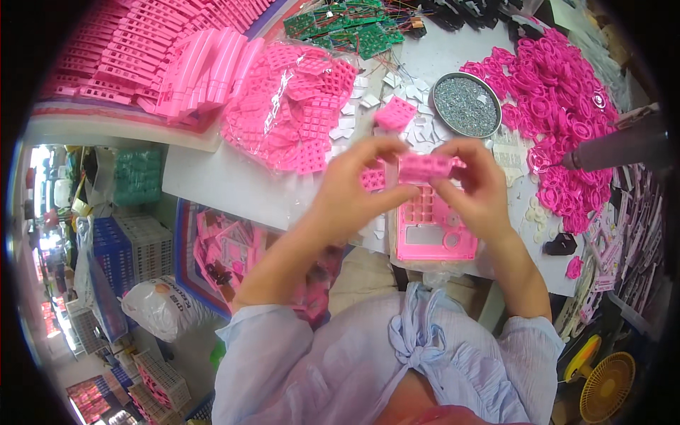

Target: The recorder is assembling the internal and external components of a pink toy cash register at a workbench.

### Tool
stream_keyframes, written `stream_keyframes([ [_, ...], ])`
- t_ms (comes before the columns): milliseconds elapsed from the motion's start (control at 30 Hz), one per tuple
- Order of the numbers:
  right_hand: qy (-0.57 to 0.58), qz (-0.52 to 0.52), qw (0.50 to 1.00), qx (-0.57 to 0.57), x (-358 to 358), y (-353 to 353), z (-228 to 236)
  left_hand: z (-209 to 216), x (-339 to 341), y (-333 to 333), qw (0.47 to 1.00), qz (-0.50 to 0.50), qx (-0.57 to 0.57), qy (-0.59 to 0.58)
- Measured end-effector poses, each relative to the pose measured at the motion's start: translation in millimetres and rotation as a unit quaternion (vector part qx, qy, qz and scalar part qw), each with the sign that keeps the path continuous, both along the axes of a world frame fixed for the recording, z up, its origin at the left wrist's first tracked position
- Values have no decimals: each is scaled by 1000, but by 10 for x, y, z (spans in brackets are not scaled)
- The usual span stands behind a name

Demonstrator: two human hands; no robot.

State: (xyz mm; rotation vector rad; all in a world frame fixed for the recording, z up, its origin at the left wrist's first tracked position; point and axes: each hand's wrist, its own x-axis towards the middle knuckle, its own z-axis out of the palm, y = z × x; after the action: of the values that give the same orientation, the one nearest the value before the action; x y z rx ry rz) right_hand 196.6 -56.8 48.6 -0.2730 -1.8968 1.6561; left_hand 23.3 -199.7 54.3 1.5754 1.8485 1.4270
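Between my left hand and my right hand is a pink button keypad, pinched at its two ends by thumbs and fingers. It is slightly blurred and tilted above a pink plastic housing. That housing lies at the table's near edge, with a grid of square openings, a rectangular window and a round hole. Beside my left fingers another pink keypad piece rests on the table, partly hidden. A further pink keypad lies just beyond my hands.
Small white pieces are scattered past my hands, near a round tin of screws. Pink rings are heaped right, beside a dark pointed tool. Left are bagged keypads and stacked pink casings; green circuit boards lie behind.
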Motion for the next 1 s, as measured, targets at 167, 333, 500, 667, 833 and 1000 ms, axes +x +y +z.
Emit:
stream_keyframes([
  [167,48,-62,920,383,186,-76,12,-136,92,4,965,-10,189,181],
  [333,42,-101,932,345,339,-236,7,-213,130,-32,953,-21,219,207],
  [500,37,-82,938,336,306,-318,14,-190,188,-95,961,-4,205,188],
  [667,4,44,995,92,296,-280,-37,-348,494,-438,981,-22,73,-177],
  [833,-32,78,996,33,566,-256,33,-221,648,-640,970,-115,-58,-206],
  [1000,-216,175,927,253,400,26,411,-316,263,-843,971,-31,-156,-180],
])
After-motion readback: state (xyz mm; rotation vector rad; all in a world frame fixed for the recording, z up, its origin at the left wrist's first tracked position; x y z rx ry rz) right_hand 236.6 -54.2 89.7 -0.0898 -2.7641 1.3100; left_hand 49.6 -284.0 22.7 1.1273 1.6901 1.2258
